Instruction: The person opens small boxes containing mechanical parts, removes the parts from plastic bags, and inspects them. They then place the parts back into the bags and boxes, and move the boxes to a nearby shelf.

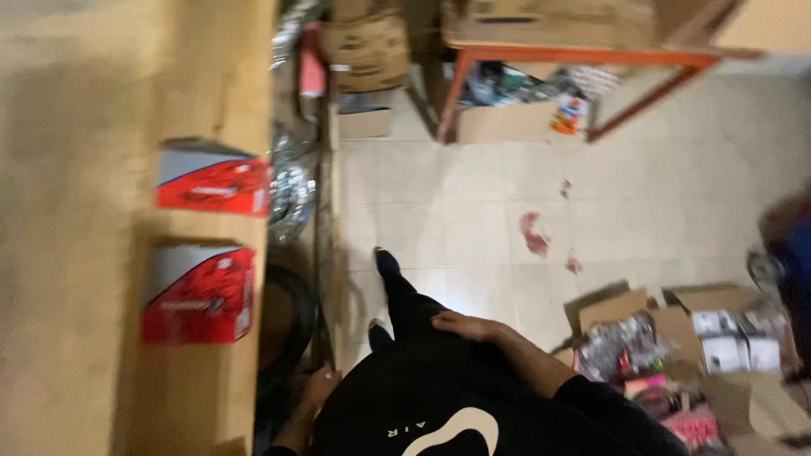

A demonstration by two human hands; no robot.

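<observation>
The right hand (465,325) lies flat on the person's own dark trouser leg (414,308), its fingers (445,319) spread loosely and gripping nothing, while the left hand (317,390) hangs low at the edge of the wooden tabletop (76,253), fingers curled downward close to a black tyre-like ring (291,325); whether they grip anything cannot be told through the blur. Nearest the left hand on the tabletop, a red and grey carton (198,295) lies on its side, well apart from the fingers, and a second red and grey carton (213,176) of the same kind lies just beyond it, both near the tabletop's right edge. Shiny plastic-wrapped parts (291,181) crowd the gap beside the tabletop. To the right of the right hand, open cardboard boxes (676,325) on the pale tiled floor (473,203) hold small white cartons and pink and silver packets. Farther off, an orange metal rack (583,57) carries brown cardboard boxes, with a low carton (507,122) of mixed packets beneath it. Red stains (534,234) mark the tiles between.
</observation>
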